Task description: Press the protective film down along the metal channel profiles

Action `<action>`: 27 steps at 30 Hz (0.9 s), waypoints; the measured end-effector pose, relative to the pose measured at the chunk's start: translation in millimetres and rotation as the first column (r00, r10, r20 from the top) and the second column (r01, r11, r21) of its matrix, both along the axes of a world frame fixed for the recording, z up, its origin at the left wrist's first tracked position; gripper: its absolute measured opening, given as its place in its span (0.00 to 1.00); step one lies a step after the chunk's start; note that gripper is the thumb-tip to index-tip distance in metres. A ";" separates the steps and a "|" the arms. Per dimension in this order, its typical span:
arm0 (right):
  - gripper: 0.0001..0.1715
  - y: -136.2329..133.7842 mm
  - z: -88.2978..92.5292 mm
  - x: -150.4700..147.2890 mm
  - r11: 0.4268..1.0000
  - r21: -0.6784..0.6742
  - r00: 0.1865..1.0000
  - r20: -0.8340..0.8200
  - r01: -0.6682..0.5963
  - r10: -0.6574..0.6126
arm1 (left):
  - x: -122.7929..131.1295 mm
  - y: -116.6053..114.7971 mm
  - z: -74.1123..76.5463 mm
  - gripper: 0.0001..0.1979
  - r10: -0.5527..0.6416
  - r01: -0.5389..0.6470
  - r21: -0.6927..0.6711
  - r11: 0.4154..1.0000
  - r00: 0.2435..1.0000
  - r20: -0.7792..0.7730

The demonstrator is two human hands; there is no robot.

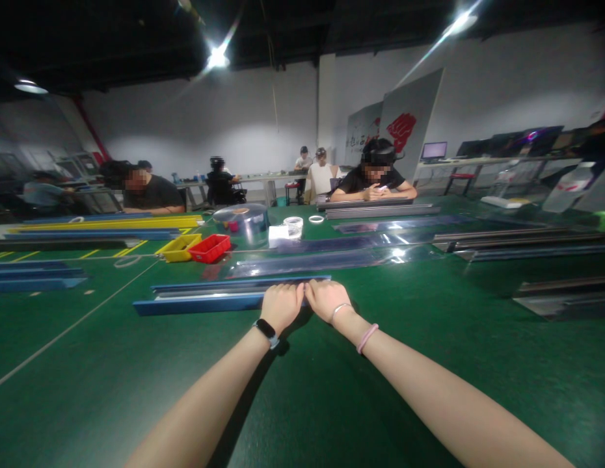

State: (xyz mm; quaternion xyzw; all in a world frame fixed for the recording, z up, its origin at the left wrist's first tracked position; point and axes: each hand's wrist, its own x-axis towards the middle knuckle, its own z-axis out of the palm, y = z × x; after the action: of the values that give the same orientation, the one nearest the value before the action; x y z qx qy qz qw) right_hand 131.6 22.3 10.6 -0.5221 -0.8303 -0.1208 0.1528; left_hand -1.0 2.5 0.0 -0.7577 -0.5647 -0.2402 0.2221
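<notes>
A long blue channel strip (205,303) with raised side walls and a pale strip inside lies crosswise on the green table. Over its right part my left hand (282,307) is closed, knuckles up, a watch on its wrist. Close beside it, thumbs nearly meeting, my right hand (326,299) is closed at the right end of the same channel. Both hands' fingertips are hidden behind their knuckles. Just beyond the hands, a clear plastic strip (312,262) lies flat and shiny.
Past the channel stand a red bin (209,248), a yellow bin (181,247) and a large roll of clear film (251,224). Grey channel strips (527,240) lie at right, blue ones (34,278) at left. Across the table sits a person (375,175) in black.
</notes>
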 end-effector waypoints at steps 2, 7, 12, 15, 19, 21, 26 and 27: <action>0.24 0.0 0.5 0.2 1.000 -0.017 1.000 0.005 -0.019 0.019 | 0.2 -0.2 0.0 0.22 0.020 -0.020 0.001 1.000 1.000 0.020; 0.24 2.0 2.5 0.5 0.996 -0.086 0.999 0.018 -0.028 0.030 | -0.2 -1.0 1.2 0.22 0.029 -0.029 0.003 1.000 0.999 0.042; 0.24 4.5 2.0 1.0 0.995 -0.098 1.000 0.006 -0.019 0.020 | -0.8 -2.0 3.4 0.20 0.014 -0.014 0.010 1.000 1.000 0.009; 0.23 4.7 0.2 0.9 0.996 -0.078 1.000 0.000 -0.031 0.031 | -0.7 -2.1 4.3 0.19 -0.032 0.032 0.002 0.999 0.999 -0.024; 0.22 3.5 -1.9 0.3 0.997 -0.066 0.999 0.001 -0.048 0.048 | -0.8 -1.9 4.2 0.19 -0.075 0.075 -0.015 0.997 0.996 -0.037; 0.22 2.9 -2.5 0.2 0.997 -0.067 0.999 -0.003 -0.039 0.039 | -1.0 -1.5 3.7 0.19 -0.072 0.071 -0.019 0.997 0.997 -0.024; 0.22 3.1 -3.2 0.4 0.998 -0.050 0.999 -0.019 -0.026 0.025 | -0.7 -0.3 1.7 0.20 -0.055 0.055 -0.032 0.998 0.998 -0.006; 0.22 3.2 -3.0 0.5 0.998 -0.050 1.000 -0.016 -0.025 0.024 | -0.4 -0.2 1.5 0.21 -0.053 0.053 -0.032 0.998 0.999 -0.003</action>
State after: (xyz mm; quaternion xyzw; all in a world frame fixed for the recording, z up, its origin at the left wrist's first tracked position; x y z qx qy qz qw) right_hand 132.1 25.5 7.6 -0.5165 -0.8382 -0.0940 0.1478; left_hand -1.4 2.4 1.5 -0.7765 -0.5476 -0.2354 0.2045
